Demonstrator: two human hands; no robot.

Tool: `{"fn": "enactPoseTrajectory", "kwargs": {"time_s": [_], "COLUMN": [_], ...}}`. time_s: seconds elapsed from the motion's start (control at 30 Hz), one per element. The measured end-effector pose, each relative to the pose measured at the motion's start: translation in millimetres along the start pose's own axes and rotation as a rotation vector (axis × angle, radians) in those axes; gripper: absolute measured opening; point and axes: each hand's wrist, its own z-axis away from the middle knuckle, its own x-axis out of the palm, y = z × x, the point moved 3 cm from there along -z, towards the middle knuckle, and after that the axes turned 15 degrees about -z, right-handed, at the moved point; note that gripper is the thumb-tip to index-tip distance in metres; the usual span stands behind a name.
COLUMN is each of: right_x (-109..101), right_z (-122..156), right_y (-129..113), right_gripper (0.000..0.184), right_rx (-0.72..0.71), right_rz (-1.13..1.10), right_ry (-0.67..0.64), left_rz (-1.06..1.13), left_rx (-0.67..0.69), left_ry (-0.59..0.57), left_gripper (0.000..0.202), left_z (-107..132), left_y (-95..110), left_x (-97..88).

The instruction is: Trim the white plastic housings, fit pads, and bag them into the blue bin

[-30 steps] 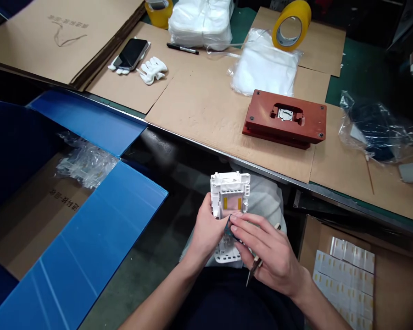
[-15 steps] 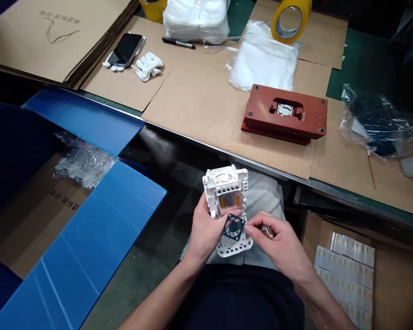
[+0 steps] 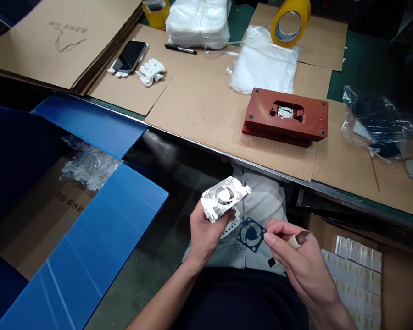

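A white plastic housing with a round fan-shaped opening faces up over my lap. My left hand is closed around its lower part, thumb at the front, and its palm hides some of it. Between thumb and forefinger of my right hand is a thin dark blue square fan gasket with corner holes and a curved cutout. The gasket is apart from the housing, to its lower right. A narrow beige tool with a dark end also lies across the right palm; its kind is unclear.
On the cardboard-covered bench stand a red fixture with a small white part inside, yellow tape, white bags, a phone and gloves. A blue box stands left; a carton with clear pieces sits right.
My right hand has moved right and down, carrying the gasket off the housing's front. My left hand has tipped the housing so its fan opening faces the camera.
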Motion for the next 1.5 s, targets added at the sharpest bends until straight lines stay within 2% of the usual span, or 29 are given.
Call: {"fn": "enactPoseTrajectory", "kwargs": {"time_s": [0.1,0.2,0.33,0.47,0.93,1.5], "right_x": [9,25,38,39,38,34], "right_z": [5,4,-1,-4,-7,-9], "right_y": [1,2,4,3,0,3], "right_gripper": [0.023,0.024,0.023,0.025,0.030,0.032], "right_rx": [-0.010,0.006,0.019,0.012,0.032,0.027], "right_rz": [-0.189,-0.309,-0.363,-0.368,-0.372,-0.341], "right_ry": [0.082,0.106,0.115,0.127,0.131,0.155], "left_rz": [-0.050,-0.106,-0.174,-0.214,-0.259,-0.248], "left_rx": [0.076,0.181,0.357,0.437,0.533,0.523], "left_ry": [0.049,0.092,0.149,0.160,0.197,0.196], "left_gripper": [0.028,0.023,0.020,0.022,0.029,0.022], "left_z": [2,7,11,12,11,12], "left_y": [-9,-8,0,3,3,6], "left_x": [0.6,0.7,-1.8,-3.1,-2.0,-1.1]}}
